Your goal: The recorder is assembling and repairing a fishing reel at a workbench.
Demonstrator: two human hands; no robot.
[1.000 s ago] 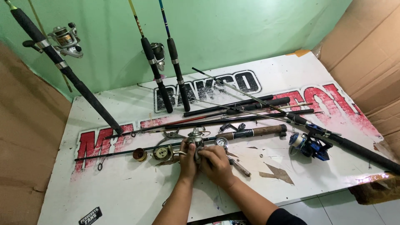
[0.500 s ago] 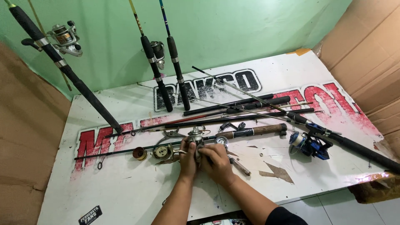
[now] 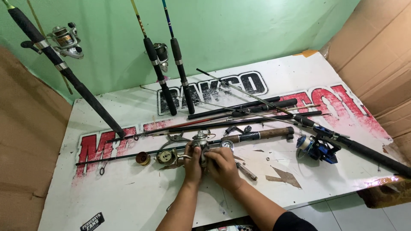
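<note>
Head view showed left hand (image 3: 192, 164) and right hand (image 3: 222, 167) both clasping the silver reel (image 3: 200, 143), its body upright between them.

1. Silver-grey metal on the reel body (image 3: 201, 143), gripped between the left hand (image 3: 192, 164) and the right hand (image 3: 222, 167).
2. Just left of the grip – a coppery-brown spool (image 3: 143, 158) and a brass-and-silver reel part (image 3: 165, 156).
3. Well right of the grip – bright blue and black on a spinning reel (image 3: 316, 148).
4. Under the grip, a white board (image 3: 128, 196) with red, speckled lettering and black lettering.
5. Beyond the grip, black rods (image 3: 239, 108) against a pale green wall (image 3: 239, 34).
6. Brown cardboard (image 3: 25, 141) at both sides.
</note>
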